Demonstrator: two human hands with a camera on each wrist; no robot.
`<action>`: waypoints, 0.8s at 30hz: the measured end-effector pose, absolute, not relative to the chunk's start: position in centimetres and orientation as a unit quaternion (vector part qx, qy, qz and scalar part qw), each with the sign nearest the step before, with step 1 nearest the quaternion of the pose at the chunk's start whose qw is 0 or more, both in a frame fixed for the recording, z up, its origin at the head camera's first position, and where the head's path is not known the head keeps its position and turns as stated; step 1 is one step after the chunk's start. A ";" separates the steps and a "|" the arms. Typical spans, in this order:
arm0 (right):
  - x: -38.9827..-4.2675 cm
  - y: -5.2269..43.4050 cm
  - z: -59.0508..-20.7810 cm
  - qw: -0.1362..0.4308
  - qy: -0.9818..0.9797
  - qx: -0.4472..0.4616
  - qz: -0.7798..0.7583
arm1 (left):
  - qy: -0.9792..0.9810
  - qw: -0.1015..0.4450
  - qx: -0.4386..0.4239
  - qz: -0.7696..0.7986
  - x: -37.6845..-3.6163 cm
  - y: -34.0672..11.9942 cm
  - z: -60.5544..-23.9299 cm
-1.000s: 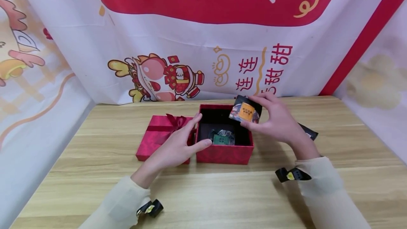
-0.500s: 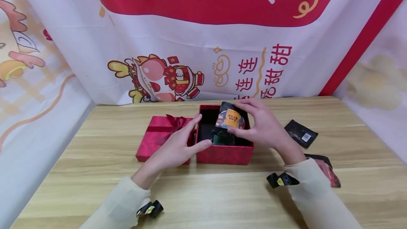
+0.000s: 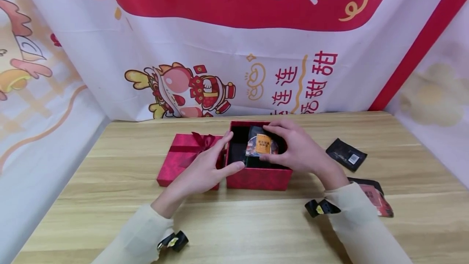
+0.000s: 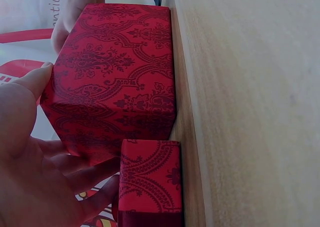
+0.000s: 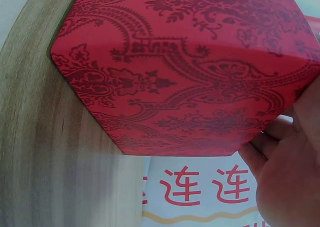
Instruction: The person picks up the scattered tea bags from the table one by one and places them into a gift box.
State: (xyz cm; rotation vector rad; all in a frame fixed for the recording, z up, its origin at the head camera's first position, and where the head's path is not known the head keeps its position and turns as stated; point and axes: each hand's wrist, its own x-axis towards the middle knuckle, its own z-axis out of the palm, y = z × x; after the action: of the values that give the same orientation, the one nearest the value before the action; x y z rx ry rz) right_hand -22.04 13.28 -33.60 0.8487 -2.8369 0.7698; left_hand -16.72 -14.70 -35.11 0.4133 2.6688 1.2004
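A red patterned gift box [image 3: 256,179] stands uncovered on the wooden table, its dark inside facing up. Inside its mouth my right hand [image 3: 298,150] grips a small black pouch [image 3: 253,150] with an orange label, fingers at the upper edge and thumb below. Part of a green-labelled packet [image 3: 258,162] shows under that pouch. My left hand [image 3: 203,168] rests at the box's left side with fingers fairly straight. In the left wrist view the thumb reaches the box's top corner and the fingers [image 4: 85,177] lie along the side wall. The right wrist view hides the pouch behind the box.
The red lid [image 3: 174,156] with a ribbon bow [image 3: 201,141] lies left of the box, partly behind my left hand. To the right lie a black packet [image 3: 346,154] with a barcode label and a pink-labelled pouch [image 3: 373,196], partly covered by my right sleeve. A printed cloth hangs behind.
My right hand has moved left and down, bringing the orange-labelled pouch from above the box's right rim into its mouth, over the green-labelled packet. The left hand has stayed put.
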 end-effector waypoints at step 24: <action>-22.3 12.5 -33.6 0.037 -0.932 0.316 0.175 | 0.899 0.093 0.135 0.406 -16.7 -14.6 -35.2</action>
State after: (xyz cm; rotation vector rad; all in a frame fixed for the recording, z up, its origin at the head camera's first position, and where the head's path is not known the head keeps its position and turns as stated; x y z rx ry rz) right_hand -22.28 12.54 -33.63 0.9709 -2.8604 0.5379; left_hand -16.67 -14.59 -35.16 0.4017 2.6693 1.2046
